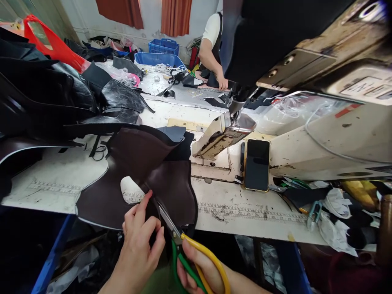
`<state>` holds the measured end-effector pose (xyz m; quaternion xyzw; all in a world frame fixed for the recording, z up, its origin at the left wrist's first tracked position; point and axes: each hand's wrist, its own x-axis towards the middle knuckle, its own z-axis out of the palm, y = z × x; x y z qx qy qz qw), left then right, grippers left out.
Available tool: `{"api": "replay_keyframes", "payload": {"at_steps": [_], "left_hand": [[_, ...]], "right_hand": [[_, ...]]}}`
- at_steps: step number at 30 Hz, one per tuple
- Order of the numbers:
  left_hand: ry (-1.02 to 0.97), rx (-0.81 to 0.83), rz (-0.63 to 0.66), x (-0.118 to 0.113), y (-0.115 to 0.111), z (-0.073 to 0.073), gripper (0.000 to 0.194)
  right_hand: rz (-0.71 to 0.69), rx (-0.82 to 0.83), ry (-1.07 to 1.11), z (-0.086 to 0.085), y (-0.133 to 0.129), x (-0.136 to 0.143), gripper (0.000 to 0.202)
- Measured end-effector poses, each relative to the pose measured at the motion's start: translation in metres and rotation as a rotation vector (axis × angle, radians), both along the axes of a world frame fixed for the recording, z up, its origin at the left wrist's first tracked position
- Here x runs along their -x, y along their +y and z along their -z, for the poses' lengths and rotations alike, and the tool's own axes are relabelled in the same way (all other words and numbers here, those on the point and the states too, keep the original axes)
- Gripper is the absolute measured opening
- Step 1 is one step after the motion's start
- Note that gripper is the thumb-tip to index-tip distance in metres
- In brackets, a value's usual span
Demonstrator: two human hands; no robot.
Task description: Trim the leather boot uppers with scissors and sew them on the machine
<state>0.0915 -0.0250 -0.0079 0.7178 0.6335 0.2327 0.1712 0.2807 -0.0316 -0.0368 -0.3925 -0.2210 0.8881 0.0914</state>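
One dark-brown, leather-like panel with an oval cut-out (174, 179), lying before me on the white, ruler-marked table (245, 224); one pair of yellow-and-green-handled steel scissors (174, 234), clamped in the right hand (207, 264); left hand (139, 241) unclenched, digits apart, best steadying flat material clear of the edges.

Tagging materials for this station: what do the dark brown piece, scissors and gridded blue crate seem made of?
Dark brown piece: leather or imitation leather, can't tell which; smooth, soft sheen, pliant-looking folds.
Scissors: shiny grey blades, likely steel; evenly coloured yellow and green handles, probably smooth plastic.
Gridded blue crate: probably moulded plastic, judging by its uniform colour and openwork sides.
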Motion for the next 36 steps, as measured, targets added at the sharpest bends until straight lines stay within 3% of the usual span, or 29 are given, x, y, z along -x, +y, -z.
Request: {"api": "replay_keyframes", "payload": {"at_steps": [7, 16, 19, 25, 31, 36], "left_hand": [[-0.078, 0.036, -0.023, 0.000, -0.001, -0.005, 0.018], [-0.081, 0.076, 0.000, 0.004, -0.004, -0.003, 0.017], [-0.084, 0.102, 0.009, 0.006, -0.004, -0.005, 0.017], [-0.189, 0.097, 0.033, 0.015, 0.000, -0.014, 0.020], [-0.157, 0.120, 0.012, 0.013, -0.001, -0.016, 0.022], [-0.187, 0.177, -0.027, 0.009, -0.001, -0.020, 0.024]], "right_hand": [[-0.112, 0.090, 0.047, -0.006, 0.018, -0.003, 0.076], [-0.065, 0.156, 0.144, -0.008, 0.024, -0.001, 0.072], [-0.044, 0.202, 0.217, -0.004, 0.026, -0.003, 0.070], [-0.112, 0.362, 0.663, 0.007, 0.035, -0.011, 0.074], [-0.042, 0.326, 0.596, 0.009, 0.031, -0.013, 0.073], [-0.155, 0.432, 0.646, 0.022, 0.035, -0.022, 0.087]]}}
